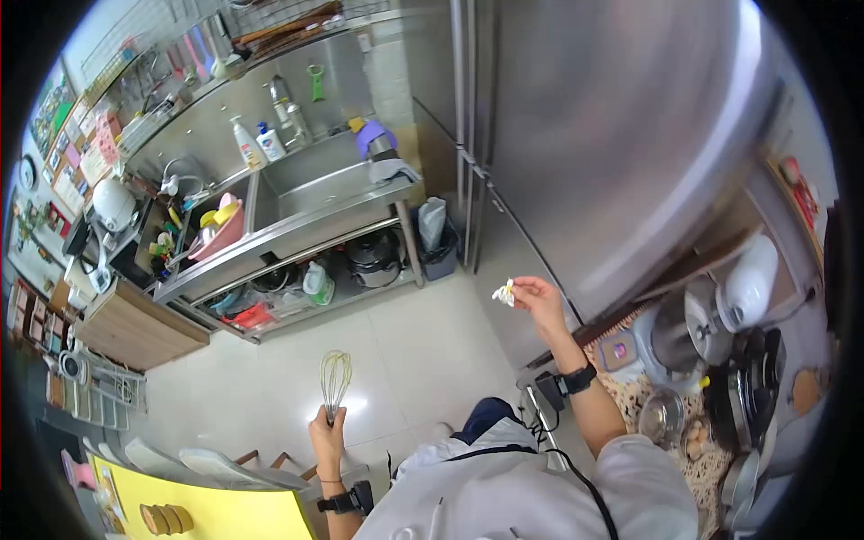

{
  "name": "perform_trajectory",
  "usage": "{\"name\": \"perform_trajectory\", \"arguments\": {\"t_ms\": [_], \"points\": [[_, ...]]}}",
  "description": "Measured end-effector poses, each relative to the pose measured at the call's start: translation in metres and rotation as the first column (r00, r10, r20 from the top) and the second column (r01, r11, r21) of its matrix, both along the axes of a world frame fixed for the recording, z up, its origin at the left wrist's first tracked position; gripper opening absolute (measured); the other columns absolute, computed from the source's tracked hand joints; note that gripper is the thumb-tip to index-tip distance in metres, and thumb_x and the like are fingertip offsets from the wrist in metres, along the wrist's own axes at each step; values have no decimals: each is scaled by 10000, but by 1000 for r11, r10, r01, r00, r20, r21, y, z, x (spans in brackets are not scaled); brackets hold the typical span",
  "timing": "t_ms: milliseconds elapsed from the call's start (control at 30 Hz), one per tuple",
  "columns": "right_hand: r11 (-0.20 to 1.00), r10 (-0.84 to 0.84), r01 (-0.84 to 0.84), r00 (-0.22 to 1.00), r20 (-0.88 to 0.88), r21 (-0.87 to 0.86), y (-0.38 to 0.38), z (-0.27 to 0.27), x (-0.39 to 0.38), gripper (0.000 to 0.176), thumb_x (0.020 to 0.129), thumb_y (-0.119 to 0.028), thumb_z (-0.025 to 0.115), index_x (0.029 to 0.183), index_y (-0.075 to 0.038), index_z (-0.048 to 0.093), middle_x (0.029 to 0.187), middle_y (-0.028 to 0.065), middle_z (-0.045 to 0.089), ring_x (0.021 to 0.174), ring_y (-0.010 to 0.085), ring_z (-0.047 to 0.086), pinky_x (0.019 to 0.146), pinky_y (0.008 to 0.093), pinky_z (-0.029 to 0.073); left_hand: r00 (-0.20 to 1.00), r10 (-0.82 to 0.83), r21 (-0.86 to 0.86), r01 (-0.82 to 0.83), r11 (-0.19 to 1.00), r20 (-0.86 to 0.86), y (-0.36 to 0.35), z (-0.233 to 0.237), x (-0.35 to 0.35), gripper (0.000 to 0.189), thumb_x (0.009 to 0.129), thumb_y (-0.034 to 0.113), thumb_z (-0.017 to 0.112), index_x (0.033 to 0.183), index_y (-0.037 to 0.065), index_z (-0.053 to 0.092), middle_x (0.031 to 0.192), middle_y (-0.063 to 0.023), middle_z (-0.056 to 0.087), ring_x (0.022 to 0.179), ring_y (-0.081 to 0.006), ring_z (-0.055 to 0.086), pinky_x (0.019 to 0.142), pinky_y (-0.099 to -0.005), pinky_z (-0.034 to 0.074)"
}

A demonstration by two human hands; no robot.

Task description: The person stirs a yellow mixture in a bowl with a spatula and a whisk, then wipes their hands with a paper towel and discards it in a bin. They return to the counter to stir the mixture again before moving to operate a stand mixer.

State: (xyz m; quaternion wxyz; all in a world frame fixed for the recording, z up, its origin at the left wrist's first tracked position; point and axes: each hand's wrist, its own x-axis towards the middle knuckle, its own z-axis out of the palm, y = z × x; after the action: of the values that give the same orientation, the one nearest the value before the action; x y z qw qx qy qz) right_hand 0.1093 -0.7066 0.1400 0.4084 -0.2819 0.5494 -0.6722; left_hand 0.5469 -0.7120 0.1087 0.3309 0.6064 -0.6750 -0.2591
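My left hand (326, 437) is wrapped round the handle of a wire whisk (336, 376), whose loops point up and away from me over the tiled floor. My right hand (540, 304) is raised in front of the steel fridge (612, 135). Between its thumb and fingers it pinches a small crumpled white piece (502, 294) with a touch of yellow, which looks like tissue. The two hands are well apart.
Ahead stands a steel sink unit (315, 184) with a pink basin (220, 236) at its left. A bin (439, 256) sits between sink and fridge. Bowls (661, 418) and pans crowd the right-hand counter. A yellow table (229, 515) is at lower left.
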Motion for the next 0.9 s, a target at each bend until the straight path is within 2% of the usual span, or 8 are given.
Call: {"name": "perform_trajectory", "arguments": {"t_ms": [167,267,433,500,567,633,800,900], "points": [[997,-78,78,996,42,8,-136,-44,-29,181,790,-35,615,957,27,585,846,98,640,711,129,614,598,230,508,966,259,-34,-259,965,-27,-2,-27,14,329,781,161,625,618,-44,427,471,-106,353,446,-155,281,413,-337,261],[986,-166,166,986,-13,22,-236,-97,-64,156,789,-27,607,936,20,594,834,97,639,682,138,613,572,243,514,922,387,116,-385,915,10,-24,-34,16,306,782,154,618,632,-53,448,467,-88,360,450,-131,288,410,-324,259],[956,-269,288,934,-233,51,-423,-196,-126,59,727,25,625,785,16,626,634,74,624,505,111,563,455,234,445,829,553,128,-542,831,-83,-123,-54,-8,166,796,103,571,690,-4,502,509,9,394,439,-71,334,389,-253,269],[950,-253,297,911,-326,93,-494,-233,-145,54,717,39,618,763,12,628,597,69,612,501,104,557,445,238,437,684,692,346,-607,716,-231,-175,-36,-40,147,780,93,581,708,-19,519,508,8,402,459,-76,356,414,-255,288],[924,-281,350,895,-347,154,-559,-294,-165,70,666,-5,659,733,-9,643,609,93,628,541,159,599,499,287,467,702,670,356,-579,734,-240,-220,-36,-56,145,823,171,593,876,37,578,525,54,356,443,-38,286,392,-210,203],[877,-287,432,821,-493,208,-613,-348,-180,92,636,-34,683,722,-22,651,637,105,641,576,191,621,544,308,482,647,715,382,-611,693,-263,-268,-8,-99,124,836,156,569,880,41,580,528,66,334,439,-35,269,390,-207,195],[833,-150,386,847,-510,396,-669,-397,-192,128,615,-45,686,742,-39,670,685,121,650,648,244,640,616,322,494,647,742,366,-656,660,-177,-336,-4,-141,151,837,148,569,950,51,591,556,68,336,455,-34,283,392,-202,196],[789,-20,408,765,-644,460,-682,-437,-200,136,630,-17,648,764,-33,671,676,129,645,643,254,639,612,334,495,582,796,397,-699,594,-167,-358,5,-165,166,839,149,566,961,39,591,578,65,359,471,-43,297,396,-197,204]]}}
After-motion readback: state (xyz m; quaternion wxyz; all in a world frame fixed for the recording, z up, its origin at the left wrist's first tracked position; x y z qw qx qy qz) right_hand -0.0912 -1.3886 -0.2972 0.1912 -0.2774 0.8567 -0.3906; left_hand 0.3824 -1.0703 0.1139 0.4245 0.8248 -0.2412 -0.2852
